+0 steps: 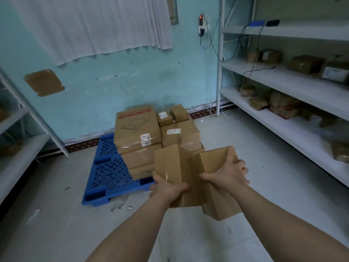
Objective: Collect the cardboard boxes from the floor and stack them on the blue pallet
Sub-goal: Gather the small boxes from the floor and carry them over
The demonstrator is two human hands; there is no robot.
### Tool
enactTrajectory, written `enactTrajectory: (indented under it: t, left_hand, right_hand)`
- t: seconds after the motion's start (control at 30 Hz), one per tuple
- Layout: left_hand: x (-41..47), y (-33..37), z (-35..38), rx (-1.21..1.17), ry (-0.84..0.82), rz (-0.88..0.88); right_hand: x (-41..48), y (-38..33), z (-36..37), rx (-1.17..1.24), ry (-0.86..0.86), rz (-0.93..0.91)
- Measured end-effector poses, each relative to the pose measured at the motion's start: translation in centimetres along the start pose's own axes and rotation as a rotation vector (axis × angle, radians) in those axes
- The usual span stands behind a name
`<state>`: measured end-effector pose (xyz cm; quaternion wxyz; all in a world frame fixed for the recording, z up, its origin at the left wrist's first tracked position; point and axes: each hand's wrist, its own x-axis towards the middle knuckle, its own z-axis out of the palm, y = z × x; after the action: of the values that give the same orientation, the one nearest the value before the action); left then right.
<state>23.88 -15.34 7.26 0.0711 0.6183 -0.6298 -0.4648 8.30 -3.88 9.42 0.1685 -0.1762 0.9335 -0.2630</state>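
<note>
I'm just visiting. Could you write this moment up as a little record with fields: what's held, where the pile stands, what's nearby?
Left: left hand grips taped brown cardboard box, in the air
Right: right hand grips plain brown cardboard box, beside the first
Pallet: blue plastic lattice pallet on the grey floor, by the turquoise wall
Pile: stacked cardboard boxes, several layers, on the pallet's right part
Nearby: white metal shelves with brown parcels, at right

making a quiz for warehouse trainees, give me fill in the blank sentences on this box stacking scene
The pallet under the stacked boxes is ____. The left hand grips the left box and the right hand the right box, so ____ boxes are carried. The large top box bears a ____ stripe.
Missing words: blue; two; red.
</note>
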Motion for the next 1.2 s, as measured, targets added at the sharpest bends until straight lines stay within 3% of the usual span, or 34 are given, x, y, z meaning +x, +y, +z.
enactTrajectory:
  t: [0.27, 0.47, 0.93, 1.03, 1.2]
  left_hand:
    - [5.6, 10.6, 7.1, -0.039, -0.032, -0.040]
    - [16.1, 15.0, 7.2, -0.150, -0.047, -0.010]
    - [37.6, 24.9, 4.2, -0.051, -0.041, -0.093]
    - [41.3, 26.5, 4.3, -0.061, -0.074, -0.123]
    - [47.9, 29.9, 5.7, -0.102, 0.007, -0.189]
  right_hand:
    - [14.3, -0.9, -4.2, -0.076, -0.033, -0.046]
    - [23.5, -6.3, -0.9, -0.073, -0.076, -0.077]
    - [42.4, -20.3, 5.5, -0.028, -0.155, -0.046]
    - [47.2, -22.1, 6.9, -0.030, -0.219, -0.069]
    - [56.6, -25.3, 10.1, -0.078, -0.360, -0.085]
